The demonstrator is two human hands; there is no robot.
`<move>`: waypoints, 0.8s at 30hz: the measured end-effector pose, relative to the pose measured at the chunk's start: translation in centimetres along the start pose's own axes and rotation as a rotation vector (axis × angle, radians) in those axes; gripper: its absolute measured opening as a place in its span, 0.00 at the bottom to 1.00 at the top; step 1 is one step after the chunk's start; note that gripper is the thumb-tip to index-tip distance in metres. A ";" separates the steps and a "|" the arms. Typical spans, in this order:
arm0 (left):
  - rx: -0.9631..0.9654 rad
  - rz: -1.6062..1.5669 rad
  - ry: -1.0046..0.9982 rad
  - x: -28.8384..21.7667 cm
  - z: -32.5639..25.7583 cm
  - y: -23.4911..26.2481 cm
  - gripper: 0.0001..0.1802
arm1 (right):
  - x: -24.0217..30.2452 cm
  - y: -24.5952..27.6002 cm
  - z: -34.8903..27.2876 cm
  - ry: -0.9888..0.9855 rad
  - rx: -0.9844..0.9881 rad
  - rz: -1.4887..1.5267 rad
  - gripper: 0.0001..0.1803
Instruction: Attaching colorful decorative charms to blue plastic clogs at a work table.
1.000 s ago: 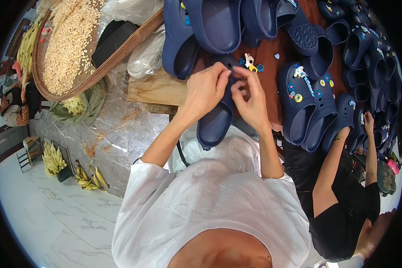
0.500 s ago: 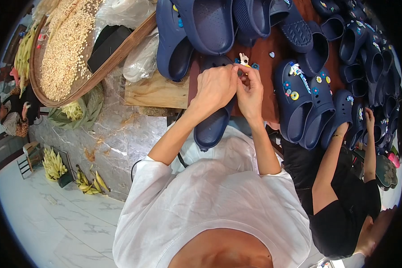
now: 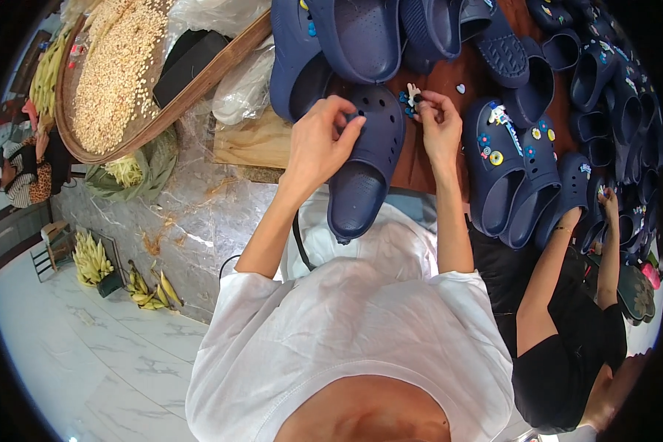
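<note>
Fingers of my left hand pinch the navy clog at its perforated toe; my right hand pinches a small charm just right of it. Clog's long axis runs toe-away, heel toward my chest.

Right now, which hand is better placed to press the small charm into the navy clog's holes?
Probably the right hand: its fingertips pinch the small charm just above the navy clog, beside its perforated top. The left hand grips the clog's other edge, steadying it, so it isn't free.
</note>
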State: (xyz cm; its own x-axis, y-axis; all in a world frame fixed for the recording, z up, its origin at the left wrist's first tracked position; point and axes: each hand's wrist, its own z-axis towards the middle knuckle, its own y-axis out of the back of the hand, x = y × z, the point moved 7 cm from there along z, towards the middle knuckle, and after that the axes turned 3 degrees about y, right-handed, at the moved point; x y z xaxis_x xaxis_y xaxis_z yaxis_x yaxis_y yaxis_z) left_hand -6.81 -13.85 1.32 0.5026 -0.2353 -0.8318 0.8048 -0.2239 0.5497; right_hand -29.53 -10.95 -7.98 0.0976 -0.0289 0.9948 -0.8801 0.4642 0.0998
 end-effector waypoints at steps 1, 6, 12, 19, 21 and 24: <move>0.011 0.004 0.081 0.9 -0.4 0.2 0.14 | 0.0 0.2 0.2 0.011 -0.009 -0.073 0.12; 0.151 0.049 0.338 4.8 -1.4 -0.5 0.27 | 4.8 -0.3 -2.2 0.197 -0.064 -0.406 0.13; 0.329 0.050 0.373 6.2 -0.7 -1.6 0.29 | 6.0 -3.9 -8.4 0.130 0.171 -0.157 0.13; 0.289 0.076 0.033 4.0 -0.8 -1.5 0.19 | 6.8 -4.8 -9.5 0.265 0.078 -0.317 0.09; 0.298 0.081 0.057 4.2 -0.9 -1.6 0.18 | 6.9 -4.9 -9.5 0.272 0.081 -0.321 0.09; 0.312 0.022 0.076 4.7 -1.1 -1.6 0.19 | 7.0 -5.0 -9.6 0.273 0.080 -0.296 0.09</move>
State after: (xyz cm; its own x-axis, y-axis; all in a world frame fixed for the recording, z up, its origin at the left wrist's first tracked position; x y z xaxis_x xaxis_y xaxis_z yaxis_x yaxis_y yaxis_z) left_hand -5.39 -13.56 -3.56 0.5503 -0.1744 -0.8165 0.6639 -0.5017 0.5546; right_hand -20.04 -4.99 -1.74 0.4620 0.0902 0.8823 -0.8280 0.4002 0.3927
